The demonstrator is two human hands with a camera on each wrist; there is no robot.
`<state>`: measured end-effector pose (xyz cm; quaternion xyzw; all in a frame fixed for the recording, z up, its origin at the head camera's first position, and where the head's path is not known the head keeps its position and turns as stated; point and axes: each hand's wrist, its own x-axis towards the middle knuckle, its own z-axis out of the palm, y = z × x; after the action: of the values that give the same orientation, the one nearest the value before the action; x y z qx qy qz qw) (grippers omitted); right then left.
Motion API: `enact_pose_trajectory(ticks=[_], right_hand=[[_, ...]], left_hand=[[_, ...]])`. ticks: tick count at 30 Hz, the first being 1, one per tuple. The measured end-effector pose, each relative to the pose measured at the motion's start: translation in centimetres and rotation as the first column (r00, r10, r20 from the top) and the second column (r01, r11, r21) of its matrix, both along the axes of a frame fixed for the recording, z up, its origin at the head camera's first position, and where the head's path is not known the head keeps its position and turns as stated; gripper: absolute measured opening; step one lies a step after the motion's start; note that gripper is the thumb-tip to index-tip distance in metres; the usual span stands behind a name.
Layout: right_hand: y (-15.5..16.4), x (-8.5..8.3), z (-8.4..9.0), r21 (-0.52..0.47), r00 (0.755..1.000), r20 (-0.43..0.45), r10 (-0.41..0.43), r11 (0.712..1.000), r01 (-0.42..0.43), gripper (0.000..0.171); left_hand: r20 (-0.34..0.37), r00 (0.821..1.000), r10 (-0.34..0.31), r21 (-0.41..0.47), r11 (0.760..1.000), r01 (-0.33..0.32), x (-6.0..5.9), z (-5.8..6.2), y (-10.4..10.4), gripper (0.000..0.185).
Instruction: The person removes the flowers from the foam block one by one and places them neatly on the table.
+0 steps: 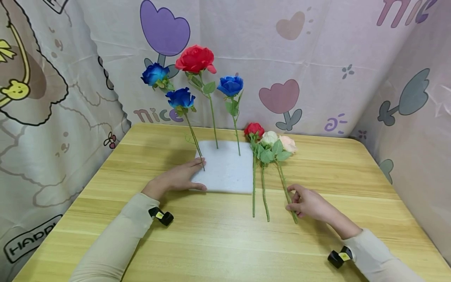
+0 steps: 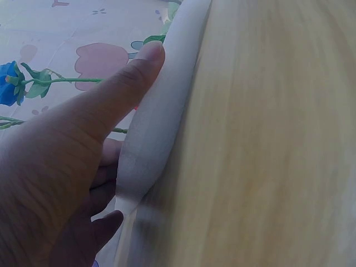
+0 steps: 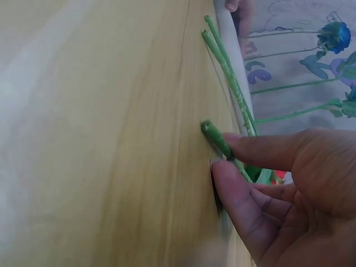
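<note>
My left hand (image 1: 177, 180) rests on the left side of a white foam block (image 1: 229, 168), its fingers straight and its thumb near the front corner. A tall red rose (image 1: 195, 59) and several blue roses, one on the right (image 1: 230, 86) and one on the left (image 1: 181, 98), stand in the foam. To the right, my right hand (image 1: 310, 203) pinches the lower stem of a pale pink rose (image 1: 288, 144) between thumb and fingertips. In the right wrist view, the end of that green stem (image 3: 214, 133) sticks out past the thumb.
Beside the foam's right edge lie a smaller red rose (image 1: 254, 129) and a white rose (image 1: 269, 138), their stems pointing toward me. A printed curtain (image 1: 229, 31) hangs behind the wooden table (image 1: 211, 243) and along both sides.
</note>
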<state>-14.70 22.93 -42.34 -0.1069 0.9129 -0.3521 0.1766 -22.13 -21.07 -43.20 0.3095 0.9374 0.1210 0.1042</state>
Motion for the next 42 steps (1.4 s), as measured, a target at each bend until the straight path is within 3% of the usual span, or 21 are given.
enact_pose_trajectory(ticks=[19,29,35,42], right_hand=[[0.5,0.0,0.0,-0.033,1.0,-0.01,0.02,0.999,-0.021,0.058],[0.3,-0.2,0.6,0.027,0.994,-0.108,0.027,0.999,-0.024,0.045],[-0.2,-0.6,1.4,0.092,0.975,-0.216,0.047,0.995,-0.028,0.037],[-0.7,-1.1,2.0,0.061,0.962,-0.261,0.074,0.996,-0.06,0.039]], left_hand=[[0.001,1.0,0.001,-0.002,1.0,-0.001,-0.1,-0.3,0.1,0.113],[0.002,1.0,0.004,-0.001,1.0,-0.004,-0.2,-0.5,0.0,0.113],[0.001,1.0,0.003,-0.005,1.0,-0.003,-0.1,-0.4,0.0,0.113],[-0.001,1.0,0.0,-0.006,1.0,0.0,-0.1,-0.3,-0.1,0.112]])
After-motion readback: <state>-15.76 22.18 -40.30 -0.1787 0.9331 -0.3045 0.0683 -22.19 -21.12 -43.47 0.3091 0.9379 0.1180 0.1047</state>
